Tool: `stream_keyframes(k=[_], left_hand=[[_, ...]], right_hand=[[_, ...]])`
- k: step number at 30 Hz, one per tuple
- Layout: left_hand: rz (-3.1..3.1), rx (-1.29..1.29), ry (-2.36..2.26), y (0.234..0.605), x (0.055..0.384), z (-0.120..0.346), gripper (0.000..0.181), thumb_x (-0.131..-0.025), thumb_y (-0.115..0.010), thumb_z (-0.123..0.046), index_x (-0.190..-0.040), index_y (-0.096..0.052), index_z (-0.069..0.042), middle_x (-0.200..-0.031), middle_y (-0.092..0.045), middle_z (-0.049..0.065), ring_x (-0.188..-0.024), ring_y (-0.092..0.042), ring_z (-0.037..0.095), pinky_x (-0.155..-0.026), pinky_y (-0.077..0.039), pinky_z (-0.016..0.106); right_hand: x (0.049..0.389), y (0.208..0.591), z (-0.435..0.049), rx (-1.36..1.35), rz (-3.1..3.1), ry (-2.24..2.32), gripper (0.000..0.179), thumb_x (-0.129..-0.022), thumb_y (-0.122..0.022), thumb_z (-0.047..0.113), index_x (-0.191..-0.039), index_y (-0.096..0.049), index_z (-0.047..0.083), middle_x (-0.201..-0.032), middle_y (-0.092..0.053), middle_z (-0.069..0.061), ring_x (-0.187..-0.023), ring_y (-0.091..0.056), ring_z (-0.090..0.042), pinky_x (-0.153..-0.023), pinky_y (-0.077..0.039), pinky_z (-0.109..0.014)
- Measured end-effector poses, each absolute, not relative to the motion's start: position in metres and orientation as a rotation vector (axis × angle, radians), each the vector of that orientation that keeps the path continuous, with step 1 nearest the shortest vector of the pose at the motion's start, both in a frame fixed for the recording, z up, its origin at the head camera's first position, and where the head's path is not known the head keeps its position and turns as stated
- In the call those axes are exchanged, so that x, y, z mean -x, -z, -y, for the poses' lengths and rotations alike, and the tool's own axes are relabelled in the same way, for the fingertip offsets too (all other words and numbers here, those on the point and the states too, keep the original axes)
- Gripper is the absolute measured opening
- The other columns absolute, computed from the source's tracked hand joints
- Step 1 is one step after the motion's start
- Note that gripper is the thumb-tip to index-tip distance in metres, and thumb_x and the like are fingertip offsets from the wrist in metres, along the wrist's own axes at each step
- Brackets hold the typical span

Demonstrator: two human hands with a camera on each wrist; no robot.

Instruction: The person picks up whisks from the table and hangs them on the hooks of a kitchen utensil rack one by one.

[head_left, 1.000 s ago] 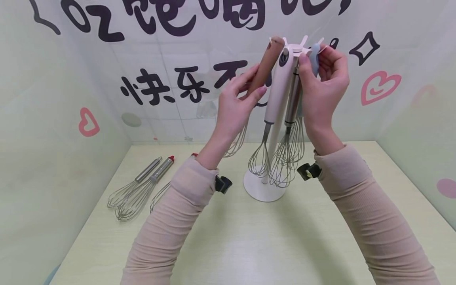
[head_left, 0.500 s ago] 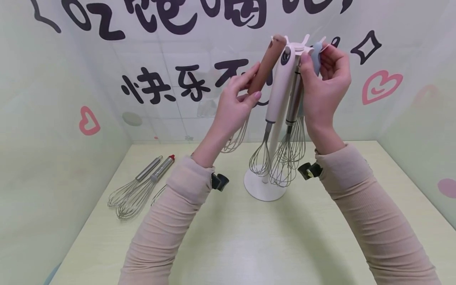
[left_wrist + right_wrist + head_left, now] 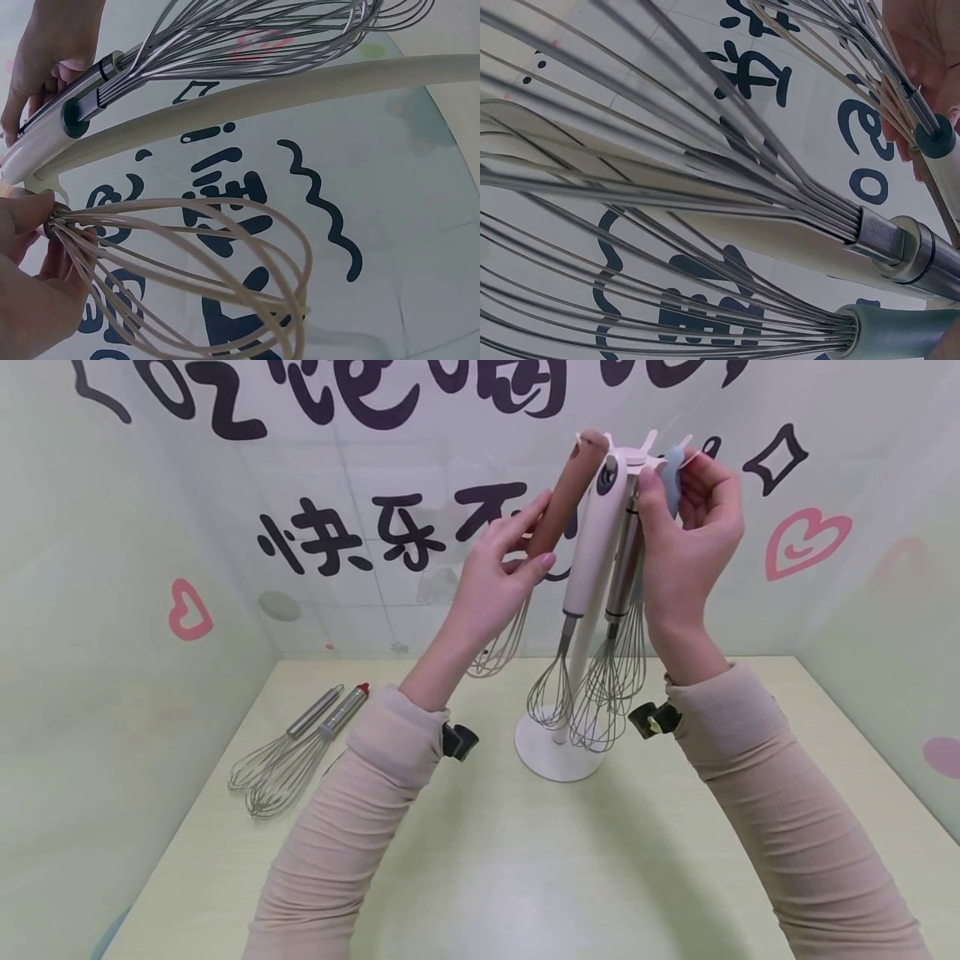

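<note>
A whisk with a brown handle (image 3: 564,502) is in my left hand (image 3: 491,581), which grips the lower handle. Its top end is up against the white whisk stand (image 3: 536,762), and its beige wires (image 3: 259,289) spread out in the left wrist view. My right hand (image 3: 690,556) pinches the upper end of a blue-handled whisk (image 3: 672,481) at the stand's right side. Between the hands hang a white-handled whisk (image 3: 588,560) and a steel-handled whisk (image 3: 624,572). Whether the brown handle sits on a hook is hard to see.
Two metal whisks lie on the table at the left, one with a plain steel handle (image 3: 313,712) and one with a red tip (image 3: 343,713). A printed backdrop (image 3: 420,635) stands behind and beside the pale table (image 3: 480,877).
My left hand has shifted slightly down the brown handle, and the left forearm now covers a red-tipped whisk seen earlier on the table. My right hand keeps its place at the blue handle.
</note>
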State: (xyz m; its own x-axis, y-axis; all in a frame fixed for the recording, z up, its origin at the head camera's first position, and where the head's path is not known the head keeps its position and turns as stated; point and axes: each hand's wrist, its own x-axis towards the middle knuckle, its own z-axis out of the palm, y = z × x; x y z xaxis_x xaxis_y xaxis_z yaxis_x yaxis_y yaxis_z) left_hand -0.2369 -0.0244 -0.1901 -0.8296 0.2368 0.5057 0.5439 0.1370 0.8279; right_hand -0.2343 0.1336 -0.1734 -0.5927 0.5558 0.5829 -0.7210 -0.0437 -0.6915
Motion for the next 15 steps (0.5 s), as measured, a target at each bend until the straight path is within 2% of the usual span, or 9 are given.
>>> stream_keyframes(k=[7, 15], left_hand=[[2.155, 0.738, 1.732, 0.195, 0.235, 0.030, 0.051, -0.087, -0.064, -0.003, -0.137, -0.050, -0.008, -0.127, -0.055, 0.014, -0.114, -0.058, 0.021, -0.093, -0.052, 0.023], [2.161, 0.721, 1.715, 0.198, 0.232, 0.037, 0.046, -0.088, -0.063, -0.005, -0.133, -0.054, -0.006, -0.126, -0.057, 0.013, -0.111, -0.059, 0.021, -0.092, -0.053, 0.024]], right_hand=[[0.229, 0.172, -0.129, -0.199, 1.305, -1.801, 0.035, -0.078, -0.068, 0.005, -0.110, -0.055, -0.001, -0.102, -0.056, -0.003, -0.095, -0.055, -0.014, -0.096, -0.047, -0.021], [0.226, 0.171, -0.126, -0.208, 1.304, -1.766, 0.038, -0.080, -0.067, 0.004, -0.114, -0.053, -0.004, -0.102, -0.055, -0.002, -0.098, -0.054, -0.013, -0.096, -0.046, -0.019]])
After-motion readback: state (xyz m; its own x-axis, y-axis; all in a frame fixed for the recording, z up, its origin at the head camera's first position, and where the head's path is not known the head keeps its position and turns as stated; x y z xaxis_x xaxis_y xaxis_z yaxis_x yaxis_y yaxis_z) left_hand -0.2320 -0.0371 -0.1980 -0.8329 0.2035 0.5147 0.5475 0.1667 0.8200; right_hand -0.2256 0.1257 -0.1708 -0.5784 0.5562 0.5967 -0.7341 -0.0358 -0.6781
